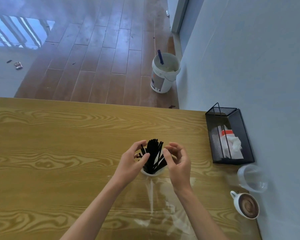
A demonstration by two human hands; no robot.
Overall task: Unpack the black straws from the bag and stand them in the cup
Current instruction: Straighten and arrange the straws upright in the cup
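Standing in the white cup (151,172) on the wooden table (59,135), the black straws (153,153) sit directly between the two hands, fanned out so that their tops spread wider than the cup's mouth while their lower ends gather inside it. Their long axis runs roughly upright, leaning a little away from the person, with a few shorter-looking ones splayed off toward the left side. The left hand (133,163) is at the left of the bundle, its fingers curved around the leaning straws and its fingertips seeming to touch them; the right hand (177,163) is just beside the bundle on the right, fingers loosely curled, and whether its thumb actually touches a straw cannot be told. The hands are apart, one on each flank, about equally near, so neither has a clear advantage. The clear plastic bag (156,205) lies flat on the table just behind the cup, toward the person, between the forearms, and looks empty, so the task seems nearly finished. Any remaining move is likely a gathering or straightening of the fan, pressing inward from both sides along the straws' upright length
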